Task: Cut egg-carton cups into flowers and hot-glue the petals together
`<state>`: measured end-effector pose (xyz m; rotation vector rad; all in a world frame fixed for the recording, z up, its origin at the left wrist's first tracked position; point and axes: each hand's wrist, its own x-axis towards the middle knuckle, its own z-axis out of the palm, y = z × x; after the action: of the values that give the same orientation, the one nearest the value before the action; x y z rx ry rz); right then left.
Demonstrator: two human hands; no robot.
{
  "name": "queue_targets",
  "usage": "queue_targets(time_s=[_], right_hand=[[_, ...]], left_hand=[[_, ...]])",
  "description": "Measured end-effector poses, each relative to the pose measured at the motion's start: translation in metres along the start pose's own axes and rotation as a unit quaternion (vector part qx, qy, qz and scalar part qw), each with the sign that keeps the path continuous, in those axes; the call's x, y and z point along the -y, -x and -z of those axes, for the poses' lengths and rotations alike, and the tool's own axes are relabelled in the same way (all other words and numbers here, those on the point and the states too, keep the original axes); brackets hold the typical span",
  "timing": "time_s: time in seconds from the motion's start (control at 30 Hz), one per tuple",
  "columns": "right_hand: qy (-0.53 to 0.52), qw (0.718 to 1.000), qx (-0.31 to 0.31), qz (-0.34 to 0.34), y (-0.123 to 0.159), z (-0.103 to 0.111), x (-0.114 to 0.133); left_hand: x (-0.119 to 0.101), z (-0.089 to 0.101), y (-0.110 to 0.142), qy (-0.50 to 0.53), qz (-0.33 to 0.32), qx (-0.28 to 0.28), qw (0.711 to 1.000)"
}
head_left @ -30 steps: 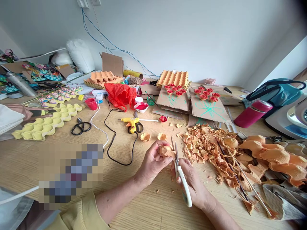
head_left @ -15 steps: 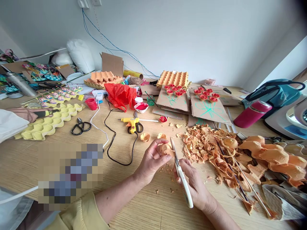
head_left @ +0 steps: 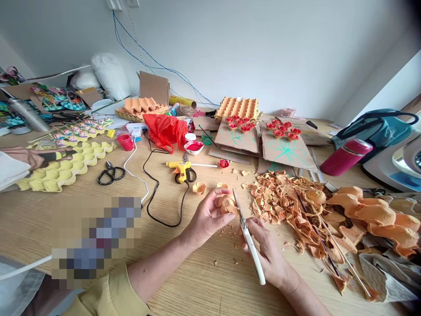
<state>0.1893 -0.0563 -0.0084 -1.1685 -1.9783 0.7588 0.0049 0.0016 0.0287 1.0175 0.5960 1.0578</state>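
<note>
My left hand (head_left: 208, 217) is closed on an orange egg-carton cup (head_left: 227, 204), pinching it between thumb and fingers. White-handled scissors (head_left: 251, 250) are gripped in my right hand (head_left: 265, 250), their blades pointing away from me against the cup's right side. The blades look nearly together. Just beyond my left fingers lies a trimmed cup (head_left: 222, 185), partly hidden by them. Another small stack of petal-edged cups (head_left: 199, 188) sits to its left. Tiny orange scraps (head_left: 236, 262) are scattered on the table below my hands.
Right of my hands spreads a heap of carton scraps (head_left: 276, 197), with uncut orange carton pieces (head_left: 375, 210) beyond. A yellow glue gun (head_left: 179, 170) with a black cord lies ahead, near black scissors (head_left: 111, 174). Red paper flowers (head_left: 279, 129) stand on cardboard. Another person's sleeve (head_left: 15, 164) shows at left.
The scissor blades have closed from a wider gap and swung slightly left against the cup. My left hand has turned the cup slightly. At left, the other person's arm moved in and back.
</note>
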Motion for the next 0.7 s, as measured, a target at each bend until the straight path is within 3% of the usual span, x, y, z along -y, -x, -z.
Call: queue_targets(time_s=[0.37, 0.57, 0.7], right_hand=[[-0.012, 1.000, -0.025, 0.007, 0.003, 0.000, 0.001], [-0.046, 0.994, -0.080, -0.051, -0.001, 0.000, 0.000], [-0.071, 0.992, -0.076, -0.069, -0.001, 0.004, 0.000]], left_hand=[[0.008, 0.015, -0.009, -0.006, -0.032, -0.017, 0.999], [0.008, 0.014, -0.007, -0.013, -0.019, -0.018, 1.000], [0.012, 0.015, -0.007, -0.011, -0.010, -0.004, 1.000]])
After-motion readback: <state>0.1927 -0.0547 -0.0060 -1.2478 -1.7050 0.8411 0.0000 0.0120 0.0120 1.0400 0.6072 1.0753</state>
